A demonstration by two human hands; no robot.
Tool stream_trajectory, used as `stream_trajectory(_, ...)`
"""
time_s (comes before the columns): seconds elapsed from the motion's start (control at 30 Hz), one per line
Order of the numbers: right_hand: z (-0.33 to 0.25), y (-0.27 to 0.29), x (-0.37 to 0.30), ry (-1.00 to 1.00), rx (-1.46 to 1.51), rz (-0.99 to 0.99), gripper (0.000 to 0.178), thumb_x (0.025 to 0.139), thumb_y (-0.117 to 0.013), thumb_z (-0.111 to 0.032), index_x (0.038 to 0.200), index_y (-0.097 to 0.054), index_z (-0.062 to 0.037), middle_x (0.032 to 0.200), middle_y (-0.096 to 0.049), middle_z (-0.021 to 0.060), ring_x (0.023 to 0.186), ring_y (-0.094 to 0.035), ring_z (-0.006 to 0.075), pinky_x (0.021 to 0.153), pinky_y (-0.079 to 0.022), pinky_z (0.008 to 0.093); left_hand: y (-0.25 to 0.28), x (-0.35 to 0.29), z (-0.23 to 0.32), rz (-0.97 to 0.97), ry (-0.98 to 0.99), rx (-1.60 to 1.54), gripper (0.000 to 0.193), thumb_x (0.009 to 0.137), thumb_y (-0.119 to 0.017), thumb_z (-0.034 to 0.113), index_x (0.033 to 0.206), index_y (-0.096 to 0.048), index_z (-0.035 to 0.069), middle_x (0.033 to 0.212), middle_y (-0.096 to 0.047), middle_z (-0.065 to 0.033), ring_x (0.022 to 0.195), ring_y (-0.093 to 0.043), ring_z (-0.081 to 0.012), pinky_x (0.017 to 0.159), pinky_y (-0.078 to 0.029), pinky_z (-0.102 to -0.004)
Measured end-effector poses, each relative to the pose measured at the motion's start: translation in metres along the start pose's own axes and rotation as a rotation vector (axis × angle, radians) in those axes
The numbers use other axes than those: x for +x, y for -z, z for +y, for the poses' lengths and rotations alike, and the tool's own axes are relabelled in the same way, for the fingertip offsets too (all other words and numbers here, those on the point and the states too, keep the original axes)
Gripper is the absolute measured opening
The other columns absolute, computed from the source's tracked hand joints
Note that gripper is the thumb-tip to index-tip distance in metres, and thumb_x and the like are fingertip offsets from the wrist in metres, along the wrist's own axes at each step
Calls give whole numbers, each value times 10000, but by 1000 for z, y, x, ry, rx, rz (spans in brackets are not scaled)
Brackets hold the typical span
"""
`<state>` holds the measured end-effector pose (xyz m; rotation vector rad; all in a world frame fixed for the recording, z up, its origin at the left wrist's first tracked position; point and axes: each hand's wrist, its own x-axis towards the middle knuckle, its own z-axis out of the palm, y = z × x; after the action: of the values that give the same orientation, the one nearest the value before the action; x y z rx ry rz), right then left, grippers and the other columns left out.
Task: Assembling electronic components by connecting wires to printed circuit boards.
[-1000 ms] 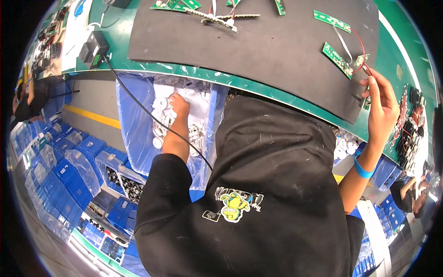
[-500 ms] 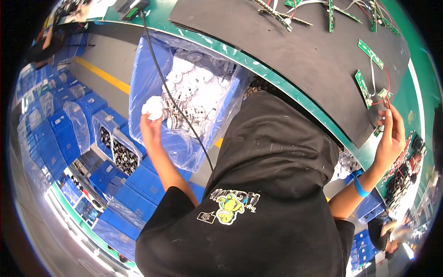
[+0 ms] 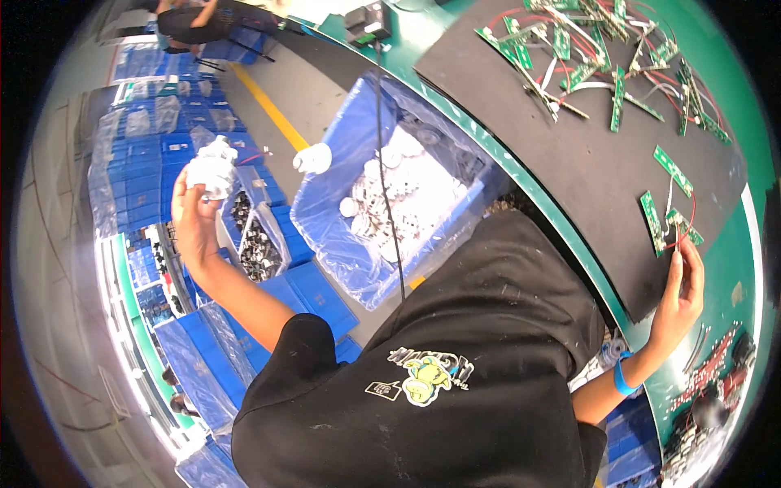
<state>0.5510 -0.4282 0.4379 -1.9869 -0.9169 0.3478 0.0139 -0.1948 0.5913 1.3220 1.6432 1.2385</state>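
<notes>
White parts in the left hand, red wire in the right.
The left fingers curl around a cluster of white parts, left of a blue bin holding similar pieces; over the dark mat, the right fingertips pinch narrowly beside a small green board.

By the right hand are two long boards, one wristband.
</notes>
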Motion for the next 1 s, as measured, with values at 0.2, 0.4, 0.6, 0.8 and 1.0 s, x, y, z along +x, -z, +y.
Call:
stream_trajectory(0.2,-52,-14,-9,146,2,155,249,857,-611,-71,1100,-622,-18,1100,-630,102,1043,-583,234,934,-420,334,0,-16,105,-90,-382,-238,667,773,-576,169,1338,-326,-85,1350,-410,-208,1215,-451,-336,1004,-387,-433)
stream_trajectory(0.4,-154,-44,27,708,262,-66,552,785,-678,-104,1295,-479,-32,1288,-532,139,1204,-488,304,1016,-366,388,-25,11,164,-599,-534,-889,880,604,-683,186,1350,-305,-89,1448,-220,-284,1315,-222,-504,1072,-172,-583)
stream_trajectory(0.6,-167,-83,73,805,459,269,334,840,-661,-155,1118,-583,13,940,-633,109,856,-599,216,759,-470,339,-189,-35,200,-517,-624,-649,884,723,-572,316,1373,-179,-136,1429,-110,-387,1327,-97,-556,1023,-235,-626)
stream_trajectory(0.8,-106,7,17,92,1006,148,126,883,-601,-56,967,-658,20,764,-633,10,619,-503,21,513,-363,157,-279,-21,133,-912,-110,-705,827,750,-587,366,1388,-250,-37,1441,-225,-288,1287,-311,-441,995,-320,-558)
stream_trajectory(1.0,-60,28,-6,-49,646,317,121,854,-634,-34,947,-668,35,768,-638,14,626,-489,13,506,-353,163,-370,-95,44,-1598,217,-602,533,623,-724,246,1047,-447,78,1321,-384,-211,1166,-482,-348,964,-414,-452)
